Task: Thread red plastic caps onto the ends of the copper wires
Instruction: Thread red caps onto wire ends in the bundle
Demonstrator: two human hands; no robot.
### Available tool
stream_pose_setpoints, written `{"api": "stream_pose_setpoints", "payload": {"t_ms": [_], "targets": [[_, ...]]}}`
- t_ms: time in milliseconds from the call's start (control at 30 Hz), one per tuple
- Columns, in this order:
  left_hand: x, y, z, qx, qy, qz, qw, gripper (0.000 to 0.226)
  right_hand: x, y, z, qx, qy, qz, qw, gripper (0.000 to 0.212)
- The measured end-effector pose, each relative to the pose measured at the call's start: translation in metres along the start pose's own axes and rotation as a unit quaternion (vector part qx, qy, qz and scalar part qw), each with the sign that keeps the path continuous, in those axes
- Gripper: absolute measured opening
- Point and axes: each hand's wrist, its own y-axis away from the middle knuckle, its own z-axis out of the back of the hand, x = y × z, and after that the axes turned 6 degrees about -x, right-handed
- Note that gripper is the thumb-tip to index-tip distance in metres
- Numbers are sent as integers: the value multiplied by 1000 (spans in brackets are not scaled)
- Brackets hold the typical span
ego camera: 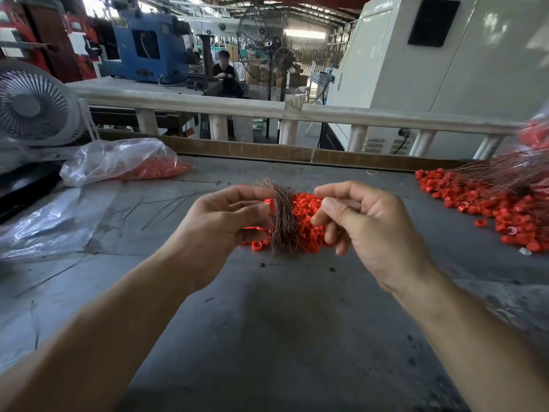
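Left hand (225, 221): in the middle of the frame. The thumb and first finger pinch one red cap (269, 204). The lower fingers are curled, and a little more red shows under them.
Right hand (365, 224): just right of the middle. The thumb and first finger are pressed close together at the tips. I think they pinch one thin wire, but it is too small to see well. The other fingers are curled loosely.
Wires (282, 221): a bunch of thin copper wires stands between the two hands, like a little brush. I cannot tell which hand holds the bunch.
Cap pile (306, 218): loose red caps lie on the tabletop (282, 322), behind the wires and hands.
More caps (505, 209): a big pile at the right edge, with long wires (505, 171) lying over it.
Bag (118, 162): a clear bag with red caps in it, at the upper left.
How the cap feels: I think it is tiny, light, hard and smooth. It can slip and roll away. Best to pinch it by its sides, so the hole stays free.
How the wire feels: I think it is very thin and bends easily. Best to hold it close to the tip, so the end stays straight and goes into the hole.
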Motion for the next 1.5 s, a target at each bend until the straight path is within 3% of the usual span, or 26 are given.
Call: {"api": "stream_pose_setpoints", "payload": {"t_ms": [133,333,667,1500], "targets": [[5,0,-3,16,33,6,999,31,1,4,-5,7,21,17,1000,7],[7,2,-6,28,29,-9,999,30,3,8,-7,-6,44,40,998,10],[8,1,-6,37,-6,-11,999,32,0,8,-9,37,87,73,993,11],[13,1,-3,67,-5,-24,997,26,5,14,-16,23,65,46,997,10]]}}
